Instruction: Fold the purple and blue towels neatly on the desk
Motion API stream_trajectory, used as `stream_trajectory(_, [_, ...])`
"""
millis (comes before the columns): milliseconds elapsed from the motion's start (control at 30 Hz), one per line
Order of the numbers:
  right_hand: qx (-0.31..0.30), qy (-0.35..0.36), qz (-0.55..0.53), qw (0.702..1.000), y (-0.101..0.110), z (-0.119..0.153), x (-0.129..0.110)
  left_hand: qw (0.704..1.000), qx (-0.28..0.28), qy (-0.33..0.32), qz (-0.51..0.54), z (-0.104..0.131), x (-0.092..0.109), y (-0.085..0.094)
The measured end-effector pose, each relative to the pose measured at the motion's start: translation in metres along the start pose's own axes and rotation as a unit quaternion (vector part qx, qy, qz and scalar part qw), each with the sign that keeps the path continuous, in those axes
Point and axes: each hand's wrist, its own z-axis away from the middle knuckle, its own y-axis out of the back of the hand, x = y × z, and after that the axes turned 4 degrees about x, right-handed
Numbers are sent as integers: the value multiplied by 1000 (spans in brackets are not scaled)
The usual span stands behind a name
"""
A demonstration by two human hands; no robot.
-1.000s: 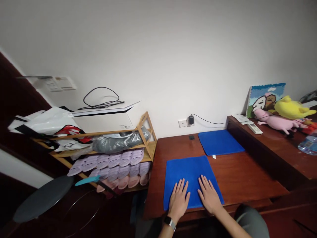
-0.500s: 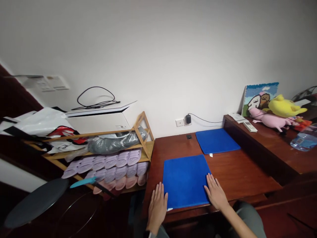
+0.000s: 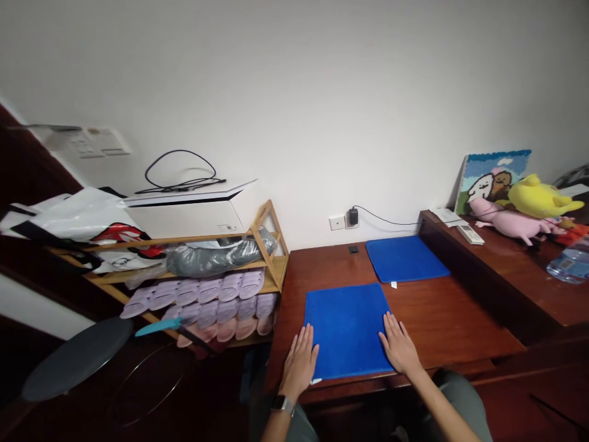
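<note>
A square blue cloth (image 3: 347, 331) lies flat on the brown wooden desk (image 3: 322, 265), close to its front edge. My left hand (image 3: 300, 362) rests with straight fingers at the cloth's left edge, a watch on its wrist. At the right edge, my right hand (image 3: 399, 345) lies flat, its fingertips on or against the cloth's border. Neither hand grips anything. Farther back on the desk is a second blue cloth (image 3: 407, 259), also spread flat, with a small white tag at its front edge.
To the left stands a wooden shoe rack (image 3: 271, 245) with several slippers (image 3: 186, 291), a white box (image 3: 193, 216) and bags. On the right, a raised desk section (image 3: 515, 276) bears plush toys (image 3: 510, 224), a remote control (image 3: 470, 234) and a water bottle (image 3: 568, 264). A charger (image 3: 353, 216) is plugged into the wall.
My left hand has slid slightly forward along the cloth's left edge. My right hand stays at the right edge. The view has shifted a little; both cloths lie as before.
</note>
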Motion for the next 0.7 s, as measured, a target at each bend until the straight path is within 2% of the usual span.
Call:
stream_trajectory(100, [24, -10, -2, 1000, -1, 2, 6, 1000, 13, 4, -11, 11, -11, 2])
stream_trajectory(200, [69, 4, -16, 998, 3, 4, -2, 999, 47, -2, -11, 6, -3, 10])
stream_trajectory(267, [83, 16, -28, 996, 8, 0, -15, 998, 57, -19, 4, -9, 16, 17])
stream_trajectory(367, [66, 28, -39, 997, 15, -11, -37, 996, 32, -75, 37, -41, 57, 19])
stream_trajectory(433, [37, 36, -42, 998, 15, -19, -49, 993, 8, -105, 48, -58, 80, 13])
stream_trajectory(500, [11, 44, -41, 998, 12, -24, -54, 993, -4, -111, 41, -66, 91, 2])
stream_trajectory(567, [0, 47, -41, 998, 8, -26, -55, 996, 5, -90, 23, -64, 87, -11])
stream_trajectory(700, [-12, 39, -53, 998, 3, -25, -52, 999, 33, -12, -18, -49, 47, -31])
